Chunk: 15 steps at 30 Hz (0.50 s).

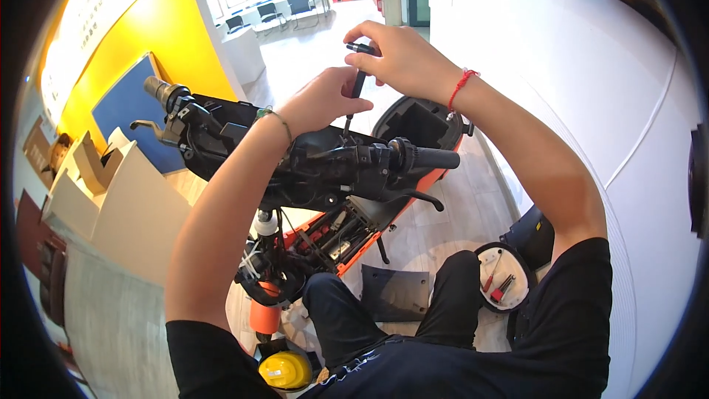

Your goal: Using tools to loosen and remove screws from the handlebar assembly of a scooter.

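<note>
A black T-handle driver [359,83] stands almost upright over the handlebar assembly [317,170] of an orange and black scooter. My right hand [410,59] grips its crossbar at the top, the fingers curled round it. Lower down, my left hand [321,101] is closed about the shaft with thumb and fingers. The driver's thin tip reaches down to the middle of the handlebar; its exact seat is too small to tell. A black rubber grip [436,159] and a brake lever [421,198] lie to the right, a worn grey grip [156,90] to the far left.
By my right knee, a round white-topped stool [505,278] carries a red-handled screwdriver [490,281] and a red hex key holder [501,292]. A dark panel [395,292] lies between my legs. At lower left is a yellow hard hat [285,370]; cardboard boxes [96,170] stand left.
</note>
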Motion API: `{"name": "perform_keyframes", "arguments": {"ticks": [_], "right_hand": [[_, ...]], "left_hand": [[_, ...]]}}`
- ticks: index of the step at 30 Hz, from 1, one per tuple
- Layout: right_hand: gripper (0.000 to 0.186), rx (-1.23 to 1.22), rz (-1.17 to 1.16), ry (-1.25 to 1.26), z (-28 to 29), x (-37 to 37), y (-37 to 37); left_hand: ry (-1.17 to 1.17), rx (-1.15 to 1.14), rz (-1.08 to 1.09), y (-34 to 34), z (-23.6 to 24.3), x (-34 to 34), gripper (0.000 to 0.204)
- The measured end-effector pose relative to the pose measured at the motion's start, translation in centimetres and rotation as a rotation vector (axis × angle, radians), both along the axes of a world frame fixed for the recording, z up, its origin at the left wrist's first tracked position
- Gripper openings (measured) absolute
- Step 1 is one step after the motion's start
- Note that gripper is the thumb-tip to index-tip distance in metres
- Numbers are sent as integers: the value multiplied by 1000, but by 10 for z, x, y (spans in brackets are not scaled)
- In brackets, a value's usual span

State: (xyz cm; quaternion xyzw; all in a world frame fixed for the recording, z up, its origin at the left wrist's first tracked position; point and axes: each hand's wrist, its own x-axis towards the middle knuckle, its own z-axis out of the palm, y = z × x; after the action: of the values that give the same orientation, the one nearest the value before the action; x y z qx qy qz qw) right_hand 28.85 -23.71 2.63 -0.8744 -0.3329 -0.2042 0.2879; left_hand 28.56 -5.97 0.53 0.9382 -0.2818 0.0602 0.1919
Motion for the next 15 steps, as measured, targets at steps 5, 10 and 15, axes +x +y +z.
{"name": "perform_keyframes", "arguments": {"ticks": [5, 10, 15], "right_hand": [[34, 135, 153, -35, -8, 15, -4], [39, -67, 107, 72, 1, 2, -11], [46, -142, 19, -107, -6, 2, -4]], "left_hand": [[377, -398, -169, 9, -4, 2, 22], [313, -320, -142, 7, -3, -1, 23], [165, -91, 31, -1, 4, -5, 26]]}}
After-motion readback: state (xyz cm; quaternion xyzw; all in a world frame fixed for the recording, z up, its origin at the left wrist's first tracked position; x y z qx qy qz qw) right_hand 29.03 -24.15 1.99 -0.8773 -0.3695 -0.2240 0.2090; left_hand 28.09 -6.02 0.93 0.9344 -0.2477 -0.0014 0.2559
